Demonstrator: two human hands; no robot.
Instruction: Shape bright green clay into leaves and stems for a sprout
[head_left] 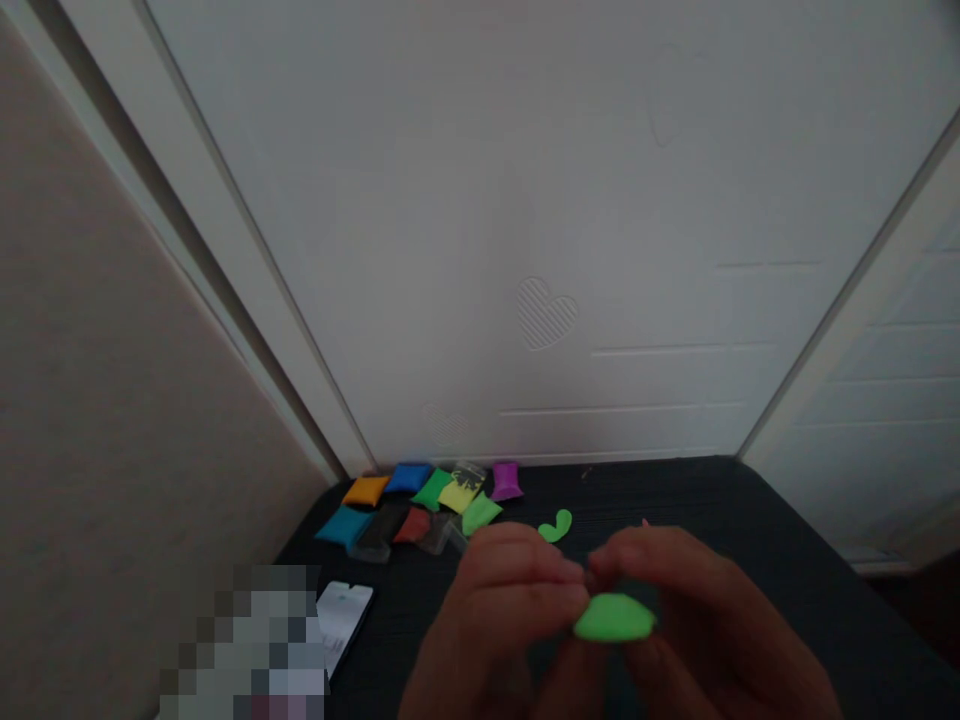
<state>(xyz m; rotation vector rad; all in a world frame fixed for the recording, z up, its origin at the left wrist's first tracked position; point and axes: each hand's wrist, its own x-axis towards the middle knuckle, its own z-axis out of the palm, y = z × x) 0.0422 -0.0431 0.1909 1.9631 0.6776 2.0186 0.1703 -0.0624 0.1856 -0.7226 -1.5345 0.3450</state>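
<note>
Bright Green Piece (615, 618) Pinched Between My Two Hands

My left grip (495, 615) is closed on one end of the piece, fingers above and thumb below. My right grip (724, 615) closes on the other end, its fingers curled over and its thumb under the edge. I have the piece above the counter (592, 492), at its near side, and my knuckles hide part of that surface behind them.

Just beyond my fingertips lies a curved green piece (556, 527). To its left I see a cluster of packets: orange (366, 490), blue (409, 478), purple (506, 481), teal (343, 527) and red (413, 526) among them, with a light green packet (481, 514) nearest my left knuckles. Nearer me on the left, a phone-like slab (346, 615) is partly covered by a pixelated patch.
</note>
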